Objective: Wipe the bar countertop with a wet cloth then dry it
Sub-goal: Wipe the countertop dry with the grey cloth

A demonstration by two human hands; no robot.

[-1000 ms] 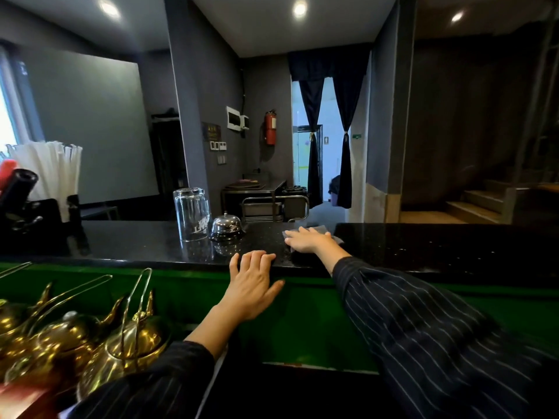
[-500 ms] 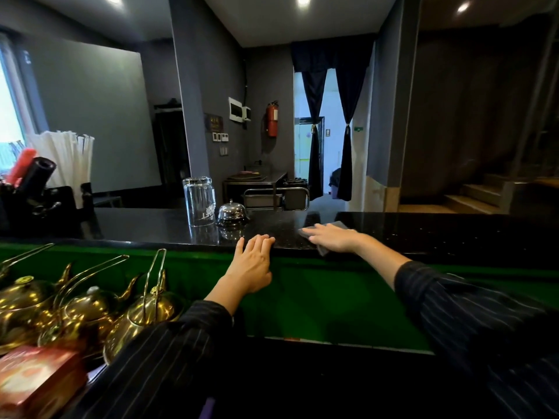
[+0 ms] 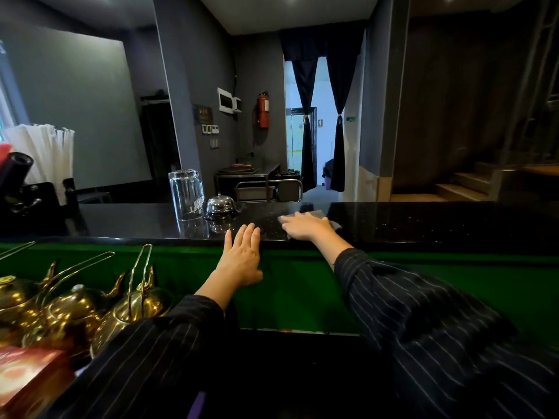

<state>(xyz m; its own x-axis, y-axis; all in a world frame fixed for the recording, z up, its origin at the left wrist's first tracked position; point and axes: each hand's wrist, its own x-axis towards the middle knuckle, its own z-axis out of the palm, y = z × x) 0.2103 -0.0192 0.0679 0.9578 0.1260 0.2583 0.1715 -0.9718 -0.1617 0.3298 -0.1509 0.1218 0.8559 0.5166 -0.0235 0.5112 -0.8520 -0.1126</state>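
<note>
**Cloth pinned flat just right of the bell**

Nearest, below and left of the bell (image 3: pixel 220 204), brass teapots (image 3: pixel 133 306) crowd in under the bar, partly cut off by the frame's edge. The left hand (image 3: pixel 242 258) holds nothing. Its fingers are straight and together, resting on the front edge of the black surface (image 3: pixel 423 222) just below-right of the bell, probably to brace the reach. Right of the bell, the right hand (image 3: pixel 305 226) lies flat on the grey cloth (image 3: pixel 325 215), pressing it to the surface so it drags evenly. Most of the cloth is hidden under that hand. I cannot tell whether it is wet, nor see any streaks on the dark, glossy top. A glass (image 3: pixel 186 195) stands just left of the bell.
</note>
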